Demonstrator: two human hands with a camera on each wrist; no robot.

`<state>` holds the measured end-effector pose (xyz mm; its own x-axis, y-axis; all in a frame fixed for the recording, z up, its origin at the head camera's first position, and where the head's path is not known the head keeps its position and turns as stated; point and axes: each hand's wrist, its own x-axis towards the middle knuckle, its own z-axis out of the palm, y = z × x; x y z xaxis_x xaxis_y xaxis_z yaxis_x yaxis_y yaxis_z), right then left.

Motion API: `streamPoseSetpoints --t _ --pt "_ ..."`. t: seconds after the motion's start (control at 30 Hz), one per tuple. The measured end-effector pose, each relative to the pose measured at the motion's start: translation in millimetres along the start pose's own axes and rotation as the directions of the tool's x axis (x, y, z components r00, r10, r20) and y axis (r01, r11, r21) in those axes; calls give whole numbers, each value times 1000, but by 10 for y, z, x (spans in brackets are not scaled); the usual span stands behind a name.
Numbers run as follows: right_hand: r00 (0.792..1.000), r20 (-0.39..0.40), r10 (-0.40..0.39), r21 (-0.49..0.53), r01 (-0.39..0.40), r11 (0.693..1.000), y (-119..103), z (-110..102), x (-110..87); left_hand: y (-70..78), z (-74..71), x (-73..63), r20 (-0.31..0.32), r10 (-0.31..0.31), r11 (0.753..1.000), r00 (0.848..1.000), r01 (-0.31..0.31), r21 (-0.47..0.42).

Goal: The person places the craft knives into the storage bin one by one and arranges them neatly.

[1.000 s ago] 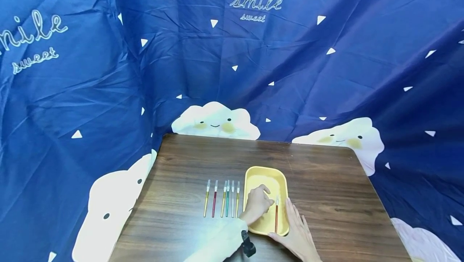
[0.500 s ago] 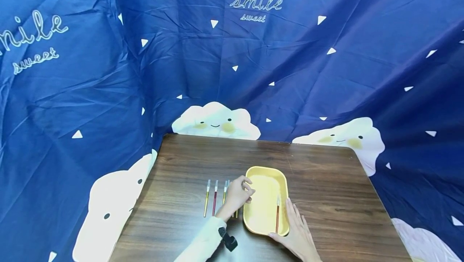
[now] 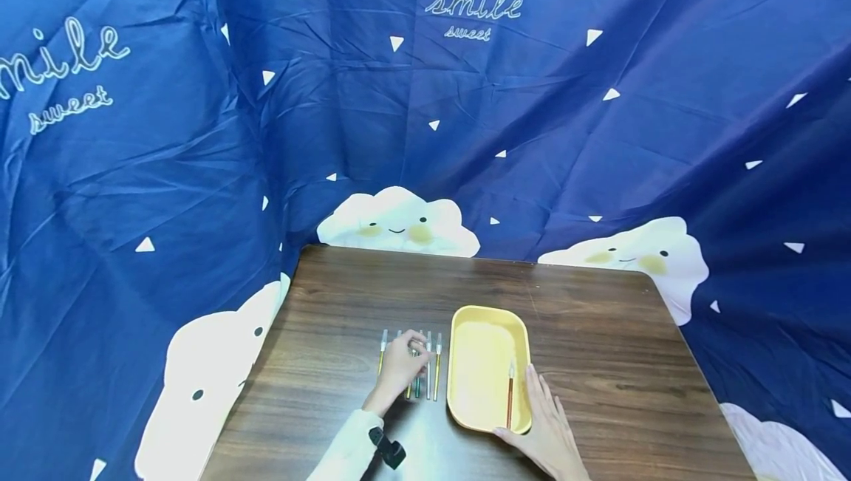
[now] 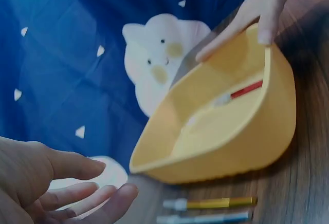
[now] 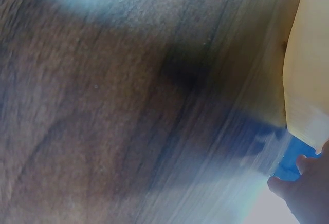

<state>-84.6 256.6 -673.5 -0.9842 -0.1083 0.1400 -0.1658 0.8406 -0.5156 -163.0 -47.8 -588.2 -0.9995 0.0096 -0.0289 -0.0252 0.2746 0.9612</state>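
Observation:
My left hand (image 3: 399, 363) hovers over a row of pens with translucent caps, covering part of the row. In the left wrist view its fingers are apart, loosely bent, with nothing between them. At the row's right end lie a gold pen (image 3: 437, 377) and a silver pen (image 3: 428, 381). A green pen (image 3: 417, 388) is partly covered. One red pen (image 3: 510, 396) lies inside the yellow tray (image 3: 480, 363), along its right side. My right hand (image 3: 548, 429) rests against the tray's near right corner, fingers extended along its side and thumb at the near rim.
The brown wooden table (image 3: 598, 348) extends around the tray. Behind and beside it hangs a blue cloth (image 3: 399, 97) with clouds and triangles. A black strap mount (image 3: 387, 448) sits on the left sleeve.
My left hand has moved left from inside the tray, past its rim, to above the pens. The right hand and the red pen in the tray stay in place.

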Motion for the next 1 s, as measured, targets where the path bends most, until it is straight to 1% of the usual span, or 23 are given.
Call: streamPoseSetpoints --t 0.2,0.3,0.4,0.6,0.7,0.73,0.83,0.93,1.0 --pt "999 27 25 8 -25 1000 4 16 -9 -220 -223 18 -77 -65 998 995 66 7" --pt "999 28 28 3 -28 1000 11 21 -20 -324 -319 34 -90 -81 997 993 80 -13" --pt "1000 9 11 -1 -11 1000 19 20 -27 -424 -389 46 -101 -101 995 990 99 -26" --pt "1000 -11 -8 -2 8 1000 22 20 -25 -651 -445 42 -145 -128 992 981 126 -26" --pt "1000 -10 -10 6 10 1000 29 27 -26 -758 -467 45 -173 -154 988 973 152 -24" --pt "1000 -7 -8 11 9 1000 32 30 -26 -792 -476 49 -187 -159 987 970 159 -11" --pt "1000 2 -5 15 5 1000 29 27 -24 -856 -503 59 -215 -171 983 962 182 35" --pt "1000 13 3 17 -3 1000 25 21 -18 -889 -525 56 -230 -171 980 958 190 66" --pt "1000 14 5 17 -5 1000 20 15 -16 -913 -532 56 -232 -187 978 955 204 53"
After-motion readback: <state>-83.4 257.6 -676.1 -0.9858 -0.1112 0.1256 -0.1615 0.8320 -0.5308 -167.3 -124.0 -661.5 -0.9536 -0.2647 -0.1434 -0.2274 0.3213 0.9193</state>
